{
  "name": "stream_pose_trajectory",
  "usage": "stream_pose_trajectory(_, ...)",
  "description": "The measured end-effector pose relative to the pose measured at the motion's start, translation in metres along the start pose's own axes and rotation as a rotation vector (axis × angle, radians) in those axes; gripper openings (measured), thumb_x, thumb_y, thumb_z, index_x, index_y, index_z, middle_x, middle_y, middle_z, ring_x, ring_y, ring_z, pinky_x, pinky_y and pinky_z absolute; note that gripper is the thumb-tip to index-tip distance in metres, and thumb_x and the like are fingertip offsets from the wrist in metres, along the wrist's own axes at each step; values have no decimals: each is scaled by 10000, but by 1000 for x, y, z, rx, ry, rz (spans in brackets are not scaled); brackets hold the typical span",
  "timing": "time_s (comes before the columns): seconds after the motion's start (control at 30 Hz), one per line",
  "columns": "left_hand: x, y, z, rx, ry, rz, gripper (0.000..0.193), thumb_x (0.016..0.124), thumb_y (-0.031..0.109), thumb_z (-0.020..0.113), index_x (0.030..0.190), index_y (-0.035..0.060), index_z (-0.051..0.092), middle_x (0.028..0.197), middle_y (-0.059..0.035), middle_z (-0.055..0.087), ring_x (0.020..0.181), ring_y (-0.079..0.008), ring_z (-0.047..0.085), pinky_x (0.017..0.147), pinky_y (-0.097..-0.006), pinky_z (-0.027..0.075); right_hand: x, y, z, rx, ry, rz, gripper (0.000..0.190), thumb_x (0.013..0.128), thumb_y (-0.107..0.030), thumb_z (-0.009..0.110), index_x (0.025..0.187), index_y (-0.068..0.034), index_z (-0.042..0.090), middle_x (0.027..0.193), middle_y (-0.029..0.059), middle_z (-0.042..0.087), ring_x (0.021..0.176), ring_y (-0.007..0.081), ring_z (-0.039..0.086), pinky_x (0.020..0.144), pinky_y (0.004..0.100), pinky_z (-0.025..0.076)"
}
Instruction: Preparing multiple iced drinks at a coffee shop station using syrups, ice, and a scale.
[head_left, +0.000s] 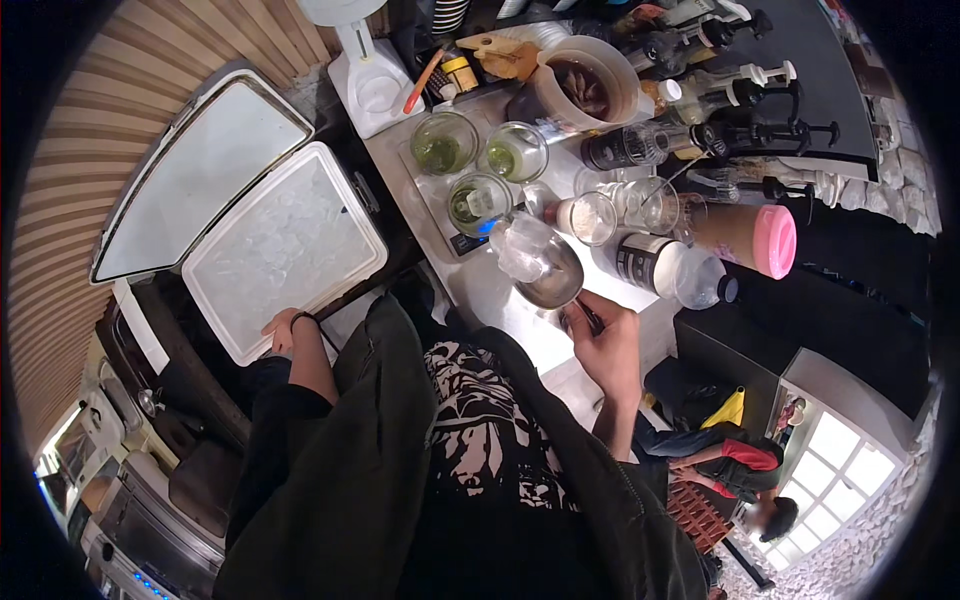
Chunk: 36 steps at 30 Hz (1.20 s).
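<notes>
In my right hand is the handle of a metal ice scoop. Clear ice cubes fill the scoop, and its front lip is at the edge of a glass with green contents and some ice. Two more glasses, a left one and a right one, stand just behind it with green matter at the bottom. My left hand is at the near rim of an open ice bin, its fingers partly hidden. Loose ice lies inside the bin.
Right of the glasses are a glass with pale contents, a clear plastic bottle and a pink-lidded tumbler. A pitcher of dark liquid and several pump bottles stand behind. A raised lid adjoins the bin. Another person is at lower right.
</notes>
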<state>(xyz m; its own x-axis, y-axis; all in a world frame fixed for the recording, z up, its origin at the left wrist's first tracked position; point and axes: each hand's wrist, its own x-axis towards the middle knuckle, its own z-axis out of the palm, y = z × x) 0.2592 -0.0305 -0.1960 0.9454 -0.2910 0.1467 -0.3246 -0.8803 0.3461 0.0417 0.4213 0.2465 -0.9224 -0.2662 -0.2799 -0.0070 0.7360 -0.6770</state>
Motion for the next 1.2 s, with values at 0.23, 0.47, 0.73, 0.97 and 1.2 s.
stream_pose_trajectory(0.23,5,-3,0,-41,-6,-3,758,1027,629,395,1324,-63,486,1264,-289,622,1099,-497,647,944,-624,494,-1,-6,-4,-23,-21,-38,113,975,-33,665,931,67,694,638,56,594,601,56,480,547,274,411)
stream_pose_trajectory(0.47,1,-5,0,-33,-31,0,764,1028,619,400,1364,-65,466,1323,-306,594,1136,-512,627,982,-641,469,-3,-8,-3,-30,5,-22,93,970,-19,667,978,62,711,654,54,606,609,54,488,560,261,427)
stream_pose_trajectory(0.73,7,-3,-8,-62,-85,3,757,1032,615,400,1372,-61,441,1354,-310,567,1160,-525,613,987,-648,467,2,30,11,149,-20,53,124,1008,-39,658,1047,57,726,740,-8,643,667,48,514,597,229,427)
stream_pose_trajectory(0.97,-3,2,-16,-24,-37,15,765,1032,622,398,1345,-74,454,1308,-303,594,1134,-535,616,972,-650,471,-1,19,-3,335,44,14,158,1024,-73,667,1085,59,729,771,-33,634,709,24,507,627,199,405)
stream_pose_trajectory(1.2,4,-1,-9,-18,-51,0,760,1038,617,387,1336,-80,451,1302,-295,596,1126,-517,629,961,-647,482,0,10,-28,234,104,49,200,1024,-112,687,1088,73,724,772,-35,633,727,23,515,633,206,410)
